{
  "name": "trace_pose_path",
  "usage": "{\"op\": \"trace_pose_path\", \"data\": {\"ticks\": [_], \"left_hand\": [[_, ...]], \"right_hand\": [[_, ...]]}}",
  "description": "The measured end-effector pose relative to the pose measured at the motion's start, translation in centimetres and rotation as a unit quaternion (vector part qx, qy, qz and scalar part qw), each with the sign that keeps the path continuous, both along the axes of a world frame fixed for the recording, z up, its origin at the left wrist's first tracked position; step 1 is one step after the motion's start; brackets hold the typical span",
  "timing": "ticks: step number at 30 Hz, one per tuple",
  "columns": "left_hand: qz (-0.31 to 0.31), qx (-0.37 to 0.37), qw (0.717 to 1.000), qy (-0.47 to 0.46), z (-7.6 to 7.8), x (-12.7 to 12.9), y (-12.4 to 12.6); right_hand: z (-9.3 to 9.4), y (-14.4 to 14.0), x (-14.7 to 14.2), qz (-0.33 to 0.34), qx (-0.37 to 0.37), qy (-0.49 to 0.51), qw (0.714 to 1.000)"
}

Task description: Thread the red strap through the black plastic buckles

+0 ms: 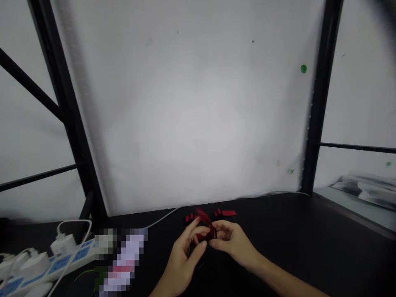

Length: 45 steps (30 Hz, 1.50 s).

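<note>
Lying near the middle of a black table (309,231), at its near edge: one small red-and-black strap piece (206,231), pinched between both hands. Left hand (182,258): fingers curled narrow on the piece. Right hand (232,241): fingertips closed on its right end. Just beyond: further red strips (227,213). Far left: white power strip (46,268) with plugged chargers. Behind: white backdrop (198,103).

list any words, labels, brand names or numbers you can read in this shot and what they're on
None can be read.
White power strip with blue sockets: any markings are too small and blurred.
Pixelated patch on the black table: masked, unreadable.
Small red and black strap piece held by the left hand and right hand: no print visible.
White back panel: only green dots, no text.
</note>
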<state>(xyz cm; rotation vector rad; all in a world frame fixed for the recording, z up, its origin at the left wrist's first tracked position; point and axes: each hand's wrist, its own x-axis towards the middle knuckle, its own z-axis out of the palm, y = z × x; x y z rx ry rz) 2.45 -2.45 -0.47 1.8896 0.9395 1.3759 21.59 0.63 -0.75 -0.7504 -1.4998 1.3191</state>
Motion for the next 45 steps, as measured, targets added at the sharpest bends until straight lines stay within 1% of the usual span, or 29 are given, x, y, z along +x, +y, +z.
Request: {"op": "trace_pose_path", "data": {"ticks": [1,2,5,6,8,10,12,14,16,17,18,19,20,21,23,24,25,26,28,30,31,33,35,36,39,41,43,44,45], "left_hand": [[-0.003,0.044,0.998,0.037,0.1,0.0,-0.3],[0.009,0.09,0.993,0.077,0.1,0.0,-0.4],[0.085,0.212,0.959,0.168,0.0,-0.1,-0.4],[0.106,0.242,0.947,0.185,-0.1,-0.1,-0.2],[0.127,0.283,0.927,0.21,-0.3,-0.2,0.1],[0.132,0.306,0.916,0.223,-0.3,-0.3,0.3],[0.134,0.307,0.914,0.229,-0.1,-0.5,0.4],[0.144,0.287,0.92,0.225,0.2,-0.6,0.5],[0.165,0.244,0.932,0.213,0.4,-0.9,0.7],[0.178,0.218,0.939,0.2,0.4,-1.0,0.9],[0.188,0.191,0.946,0.184,0.3,-1.1,1.1],[0.194,0.165,0.953,0.166,0.2,-1.1,1.3],[0.193,0.143,0.96,0.146,0.0,-1.2,1.6],[0.187,0.127,0.966,0.127,-0.2,-1.2,1.8],[0.172,0.106,0.974,0.1,-0.6,-1.1,2.1],[0.166,0.1,0.977,0.092,-0.7,-1.1,2.2],[0.163,0.095,0.978,0.087,-0.8,-1.0,2.2],[0.16,0.093,0.979,0.082,-0.8,-0.9,2.2],[0.149,0.09,0.982,0.066,-0.8,-0.7,2.0],[0.13,0.091,0.986,0.044,-0.6,-0.5,1.8],[0.117,0.09,0.988,0.035,-0.5,-0.4,1.7],[0.086,0.08,0.993,0.022,-0.4,-0.2,1.4],[0.064,0.064,0.996,0.018,-0.4,0.0,1.1],[0.062,0.058,0.996,0.018,-0.4,0.1,0.9],[0.083,0.061,0.994,0.025,-0.6,0.2,0.6],[0.093,0.082,0.991,0.042,-0.7,0.0,0.6],[0.096,0.114,0.986,0.077,-0.8,-0.3,0.7],[0.093,0.136,0.981,0.101,-0.8,-0.5,0.7],[0.087,0.159,0.975,0.128,-0.7,-0.6,0.7]], "right_hand": [[-0.1,-0.2,-0.1,0.011,-0.02,0.029,0.999],[-0.1,-0.4,-0.3,0.015,-0.033,0.055,0.998],[0.1,-1.3,-0.7,0.015,-0.053,0.099,0.994],[0.1,-1.5,-0.8,0.015,-0.057,0.1,0.993],[0.1,-2.0,-1.1,0.014,-0.058,0.087,0.994],[0.1,-2.0,-1.2,0.01,-0.058,0.081,0.995],[0.5,-1.5,-0.9,-0.001,-0.079,0.105,0.991],[1.3,-0.5,0.2,-0.018,-0.108,0.136,0.985],[2.3,0.7,1.9,-0.04,-0.104,0.128,0.986],[2.8,1.2,3.0,-0.062,-0.086,0.101,0.989],[3.1,1.6,4.1,-0.084,-0.062,0.051,0.993],[3.2,1.9,5.1,-0.083,-0.032,-0.027,0.996],[3.2,2.0,6.1,-0.07,-0.005,-0.117,0.991],[3.0,1.9,6.9,-0.056,0.021,-0.208,0.976],[2.1,1.6,8.2,-0.035,0.071,-0.35,0.933],[1.6,1.3,8.6,-0.032,0.087,-0.393,0.915],[1.2,1.1,8.9,-0.03,0.097,-0.418,0.903],[0.8,0.9,9.1,-0.029,0.1,-0.43,0.897],[0.7,0.7,9.2,-0.017,0.101,-0.434,0.895],[1.4,0.6,8.6,-0.001,0.114,-0.417,0.902],[1.8,0.6,8.0,0.01,0.12,-0.395,0.911],[2.6,0.5,6.3,0.045,0.114,-0.316,0.941],[2.7,0.4,3.9,0.096,0.062,-0.193,0.975],[2.5,0.4,2.7,0.109,0.035,-0.144,0.983],[1.5,0.4,-0.5,0.068,0.004,-0.058,0.996],[1.5,1.0,-1.5,0.036,-0.003,-0.013,0.999],[2.5,2.2,-1.4,-0.012,0.003,0.033,0.999],[3.4,3.1,-1.0,-0.052,0.018,0.055,0.997],[4.3,4.1,-0.6,-0.075,0.031,0.06,0.995]]}}
